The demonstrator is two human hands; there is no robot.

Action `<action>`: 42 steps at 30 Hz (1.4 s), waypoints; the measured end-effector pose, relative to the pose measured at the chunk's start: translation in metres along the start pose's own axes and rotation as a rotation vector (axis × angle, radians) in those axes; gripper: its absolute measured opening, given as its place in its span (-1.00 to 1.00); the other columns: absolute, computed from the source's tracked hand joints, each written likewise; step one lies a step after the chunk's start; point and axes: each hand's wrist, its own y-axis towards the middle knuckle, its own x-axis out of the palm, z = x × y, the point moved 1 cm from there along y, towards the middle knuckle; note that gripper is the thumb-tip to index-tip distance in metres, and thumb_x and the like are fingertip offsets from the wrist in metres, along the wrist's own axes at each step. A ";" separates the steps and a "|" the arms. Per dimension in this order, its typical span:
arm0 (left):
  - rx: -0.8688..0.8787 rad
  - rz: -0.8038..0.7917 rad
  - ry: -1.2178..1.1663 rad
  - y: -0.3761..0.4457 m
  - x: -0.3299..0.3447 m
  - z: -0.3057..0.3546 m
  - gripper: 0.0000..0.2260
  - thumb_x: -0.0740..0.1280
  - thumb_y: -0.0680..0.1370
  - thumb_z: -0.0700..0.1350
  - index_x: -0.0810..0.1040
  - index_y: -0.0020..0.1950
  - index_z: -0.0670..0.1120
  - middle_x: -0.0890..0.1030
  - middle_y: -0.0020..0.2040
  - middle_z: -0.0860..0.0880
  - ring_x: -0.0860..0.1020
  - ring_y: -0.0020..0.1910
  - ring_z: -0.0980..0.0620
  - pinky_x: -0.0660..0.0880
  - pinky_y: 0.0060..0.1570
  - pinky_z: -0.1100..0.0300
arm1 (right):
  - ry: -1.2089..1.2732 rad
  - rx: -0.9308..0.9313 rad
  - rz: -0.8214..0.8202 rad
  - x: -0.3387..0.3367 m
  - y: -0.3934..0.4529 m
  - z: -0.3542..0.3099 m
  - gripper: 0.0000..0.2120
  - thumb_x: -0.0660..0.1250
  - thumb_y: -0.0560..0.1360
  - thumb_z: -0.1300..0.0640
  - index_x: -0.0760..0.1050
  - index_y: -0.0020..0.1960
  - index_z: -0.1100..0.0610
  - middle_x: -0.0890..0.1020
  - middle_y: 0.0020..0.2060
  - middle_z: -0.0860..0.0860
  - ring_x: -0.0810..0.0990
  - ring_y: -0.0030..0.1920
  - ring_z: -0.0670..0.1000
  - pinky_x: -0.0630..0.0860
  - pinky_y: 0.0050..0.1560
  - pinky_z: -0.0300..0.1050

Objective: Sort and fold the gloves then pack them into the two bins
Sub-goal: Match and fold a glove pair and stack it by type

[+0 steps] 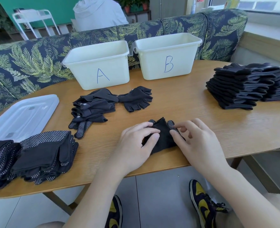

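2 hands pinch 1 black dotted glove [162, 137] on the table [193, 102]; left hand [136, 145], right hand [197, 142].

A rounded wooden table [193, 99] stands on a pale tiled floor [160, 191]. Behind it runs a sofa [37, 51] in dark fabric printed with green leaves. Farther back are a teal wall [58, 5], a white metal rack [32, 18] and potted plants [134, 4]. Daylight enters through a window [259, 4] at the right.
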 end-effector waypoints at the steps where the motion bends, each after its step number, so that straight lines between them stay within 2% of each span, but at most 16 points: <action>1: -0.010 0.019 0.037 -0.003 0.001 0.003 -0.71 0.15 0.71 0.12 0.62 0.30 0.20 0.44 0.45 0.24 0.30 0.45 0.23 0.16 0.52 0.05 | 0.000 0.016 0.025 -0.002 -0.001 -0.001 -0.80 0.42 0.53 -0.10 0.64 0.07 -0.01 0.51 -0.16 -0.15 0.45 -0.23 -0.11 0.53 -0.26 -0.08; 4: -0.079 0.091 0.148 -0.011 0.005 0.011 -0.60 -0.01 0.72 0.16 0.61 0.25 0.21 0.46 0.39 0.19 0.33 0.38 0.15 0.18 0.41 0.08 | -0.041 0.112 -0.011 -0.003 -0.002 0.000 -0.71 0.32 0.55 -0.20 0.60 0.11 -0.03 0.52 -0.12 -0.17 0.51 -0.16 -0.06 0.52 -0.21 -0.07; 7: -0.112 0.196 0.255 -0.017 0.009 0.013 -0.57 -0.03 0.69 0.18 0.65 0.13 0.18 0.51 0.14 0.18 0.42 0.16 0.08 0.32 0.23 0.04 | -0.128 0.183 -0.106 0.000 -0.002 0.001 -0.59 0.23 0.55 -0.32 0.58 0.13 -0.03 0.55 -0.06 -0.13 0.51 0.01 0.01 0.50 0.00 -0.01; 11: -0.063 0.311 0.198 -0.021 0.011 0.013 -0.71 0.21 0.66 0.06 0.67 -0.13 0.08 0.55 -0.14 0.15 0.49 -0.08 0.08 0.47 0.02 0.00 | -0.095 0.233 -0.154 0.002 0.006 -0.002 -0.59 0.22 0.54 -0.36 0.63 -0.01 -0.06 0.54 -0.07 -0.10 0.46 0.04 0.04 0.46 0.14 0.05; 17: -0.015 0.349 0.055 -0.024 0.018 0.017 -0.83 0.37 0.55 0.04 0.72 -0.16 0.08 0.59 -0.29 0.11 0.54 -0.31 0.08 0.53 -0.23 0.04 | -0.041 0.288 -0.261 0.009 0.021 -0.002 -0.78 0.36 0.52 -0.22 0.61 -0.03 -0.09 0.47 -0.06 -0.17 0.39 0.10 0.02 0.34 0.16 -0.01; 19: -0.005 0.352 0.042 -0.023 0.018 0.018 -0.92 0.46 0.51 0.03 0.73 -0.16 0.11 0.58 -0.32 0.15 0.54 -0.29 0.11 0.53 -0.23 0.06 | -0.033 0.305 -0.303 0.011 0.026 -0.003 -0.84 0.39 0.51 -0.17 0.58 -0.08 -0.09 0.48 -0.03 -0.17 0.40 0.12 0.02 0.32 0.15 -0.02; 21: -0.001 0.338 0.034 -0.022 0.015 0.017 -0.98 0.53 0.48 0.02 0.73 -0.10 0.14 0.58 -0.25 0.19 0.53 -0.14 0.15 0.52 -0.09 0.14 | 0.031 0.302 -0.323 0.012 0.030 -0.004 -0.87 0.43 0.50 -0.11 0.53 -0.16 -0.12 0.54 0.00 -0.17 0.47 0.12 0.03 0.39 0.20 0.02; 22: -0.012 0.317 0.007 -0.021 0.012 0.015 -0.92 0.55 0.47 0.03 0.74 -0.06 0.16 0.58 -0.17 0.22 0.49 -0.03 0.17 0.47 0.01 0.21 | 0.087 0.296 -0.322 0.011 0.031 -0.004 -0.87 0.45 0.49 -0.07 0.53 -0.18 -0.12 0.57 -0.01 -0.19 0.52 0.11 0.01 0.45 0.19 0.01; 25: -0.052 0.218 -0.178 -0.014 -0.004 0.007 -0.81 0.59 0.42 -0.01 0.74 -0.04 0.26 0.50 0.19 0.33 0.36 0.28 0.26 0.27 0.26 0.32 | 0.306 0.279 -0.338 0.007 0.030 -0.006 -0.91 0.48 0.51 0.01 0.58 -0.11 -0.08 0.67 -0.09 -0.19 0.62 0.00 -0.15 0.52 -0.01 -0.21; 28: -0.037 0.075 -0.344 -0.004 -0.023 -0.002 -0.77 0.60 0.42 -0.06 0.74 -0.09 0.29 0.35 0.45 0.38 0.24 0.48 0.34 0.15 0.36 0.36 | 0.469 0.215 -0.424 0.001 0.029 -0.006 -0.94 0.46 0.55 0.04 0.59 -0.05 -0.01 0.73 -0.11 -0.10 0.69 -0.08 -0.04 0.60 0.01 -0.05; 31: -0.014 -0.071 -0.534 0.001 -0.031 -0.009 -0.81 0.59 0.44 -0.16 0.78 -0.07 0.14 0.42 0.47 0.26 0.35 0.46 0.30 0.32 0.44 0.21 | 0.633 0.179 -0.516 -0.004 0.029 -0.008 -0.92 0.43 0.58 0.13 0.56 0.01 0.12 0.75 -0.10 0.04 0.72 -0.06 0.08 0.62 0.09 0.07; 34: -0.024 -0.130 -0.628 0.001 -0.030 -0.011 -0.84 0.57 0.46 -0.23 0.79 -0.03 -0.01 0.60 0.30 0.10 0.54 0.33 0.16 0.50 0.36 0.01 | 0.745 0.181 -0.527 -0.005 0.028 -0.011 -0.90 0.42 0.57 0.19 0.55 0.03 0.21 0.75 -0.10 0.10 0.72 -0.08 0.09 0.62 0.01 -0.08; 36: -0.018 -0.116 -0.629 -0.001 -0.029 -0.010 -0.85 0.55 0.48 -0.24 0.78 0.00 -0.04 0.69 0.14 0.03 0.63 0.20 0.07 0.54 0.30 -0.02 | 0.800 0.200 -0.477 -0.004 0.026 -0.013 -0.88 0.43 0.55 0.21 0.55 0.02 0.23 0.75 -0.12 0.12 0.72 -0.12 0.06 0.60 -0.07 -0.18; 38: -0.021 -0.082 -0.633 -0.006 -0.028 -0.008 -0.84 0.54 0.49 -0.23 0.78 0.02 -0.04 0.71 0.08 0.01 0.66 0.15 0.04 0.56 0.27 -0.03 | 0.847 0.238 -0.425 -0.002 0.024 -0.015 -0.86 0.45 0.52 0.18 0.56 0.02 0.22 0.75 -0.12 0.14 0.72 -0.12 0.08 0.61 -0.13 -0.18; 40: -0.042 -0.027 -0.667 -0.012 -0.026 -0.007 -0.84 0.52 0.50 -0.26 0.78 0.02 -0.04 0.71 0.09 0.01 0.66 0.15 0.04 0.58 0.25 -0.04 | 0.915 0.283 -0.409 0.001 0.022 -0.018 -0.77 0.50 0.47 0.10 0.58 0.05 0.18 0.74 -0.07 0.17 0.72 -0.07 0.15 0.64 -0.05 -0.01; 42: -0.052 0.045 -0.682 -0.020 -0.026 -0.008 -0.82 0.50 0.52 -0.27 0.78 0.02 -0.02 0.70 0.11 0.04 0.65 0.16 0.06 0.59 0.23 -0.02 | 1.035 0.371 -0.437 0.006 0.018 -0.024 -0.66 0.55 0.44 0.05 0.58 0.15 0.16 0.71 0.03 0.23 0.71 0.04 0.20 0.62 0.12 0.20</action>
